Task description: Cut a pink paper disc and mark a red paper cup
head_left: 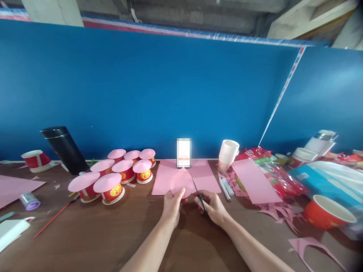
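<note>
My left hand [172,206] pinches the lower edge of a round pink paper piece [181,182] held up over the brown table. My right hand [213,207] is closed on a pair of dark scissors [198,193], whose blades point up and left at the right edge of the pink piece. A flat pink paper sheet [204,173] lies on the table just behind both hands.
Several red cups topped with pink paper cones [112,185] stand at the left, by a black flask [65,149]. A stack of white cups [227,154], another pink sheet [255,181], paper scraps, pens and a red bowl [326,211] lie at the right. A blue board backs the table.
</note>
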Demonstrator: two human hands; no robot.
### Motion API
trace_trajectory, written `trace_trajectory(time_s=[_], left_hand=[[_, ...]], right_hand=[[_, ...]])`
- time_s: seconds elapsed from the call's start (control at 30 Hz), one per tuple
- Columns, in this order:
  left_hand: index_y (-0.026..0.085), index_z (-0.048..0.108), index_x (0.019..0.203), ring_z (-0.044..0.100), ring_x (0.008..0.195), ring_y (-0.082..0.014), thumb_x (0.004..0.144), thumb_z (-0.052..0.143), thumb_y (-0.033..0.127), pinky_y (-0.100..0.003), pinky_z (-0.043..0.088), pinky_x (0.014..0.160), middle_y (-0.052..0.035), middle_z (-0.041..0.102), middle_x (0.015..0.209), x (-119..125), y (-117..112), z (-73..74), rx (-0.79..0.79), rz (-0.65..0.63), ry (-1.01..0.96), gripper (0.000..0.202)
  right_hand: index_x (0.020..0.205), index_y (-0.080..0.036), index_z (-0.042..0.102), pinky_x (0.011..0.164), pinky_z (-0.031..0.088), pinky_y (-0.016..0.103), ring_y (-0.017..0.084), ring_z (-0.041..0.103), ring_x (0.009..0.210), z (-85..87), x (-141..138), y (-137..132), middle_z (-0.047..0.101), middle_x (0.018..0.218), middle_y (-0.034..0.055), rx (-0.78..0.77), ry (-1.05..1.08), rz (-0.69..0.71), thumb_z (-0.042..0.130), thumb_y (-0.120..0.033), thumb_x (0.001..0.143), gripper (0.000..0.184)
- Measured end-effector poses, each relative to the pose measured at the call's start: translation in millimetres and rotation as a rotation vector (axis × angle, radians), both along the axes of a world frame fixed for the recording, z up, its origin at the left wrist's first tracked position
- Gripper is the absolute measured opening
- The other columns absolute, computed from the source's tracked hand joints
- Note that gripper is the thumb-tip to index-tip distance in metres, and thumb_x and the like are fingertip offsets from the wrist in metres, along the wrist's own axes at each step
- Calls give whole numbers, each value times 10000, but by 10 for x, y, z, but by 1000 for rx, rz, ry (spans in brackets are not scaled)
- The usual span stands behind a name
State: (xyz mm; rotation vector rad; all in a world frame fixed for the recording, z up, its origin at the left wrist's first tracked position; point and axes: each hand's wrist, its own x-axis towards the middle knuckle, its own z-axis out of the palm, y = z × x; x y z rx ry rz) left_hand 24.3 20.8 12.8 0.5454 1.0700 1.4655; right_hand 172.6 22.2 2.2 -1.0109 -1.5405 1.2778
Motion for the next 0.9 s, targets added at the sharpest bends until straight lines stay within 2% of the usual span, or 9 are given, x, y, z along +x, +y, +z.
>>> trace_trajectory(time_s=[0.53, 0.9], left_hand=[[115, 607, 706, 566, 565, -108, 561, 738, 303, -221, 455, 534, -13, 622, 621, -1, -5, 25, 13, 18, -28, 271], [81, 609, 744, 575, 570, -133, 562, 734, 321, -245, 453, 538, -50, 630, 631, 1, 10, -7, 33, -3, 23, 326]], right_hand=[[911, -129, 603, 412, 349, 193, 77, 425, 435, 24, -4, -20, 482, 526, -40, 19, -63, -17, 617, -385, 739, 309], [928, -121, 600, 429, 359, 198, 74, 425, 442, 43, -5, -29, 505, 528, -38, -22, 20, 8, 645, -414, 712, 367]])
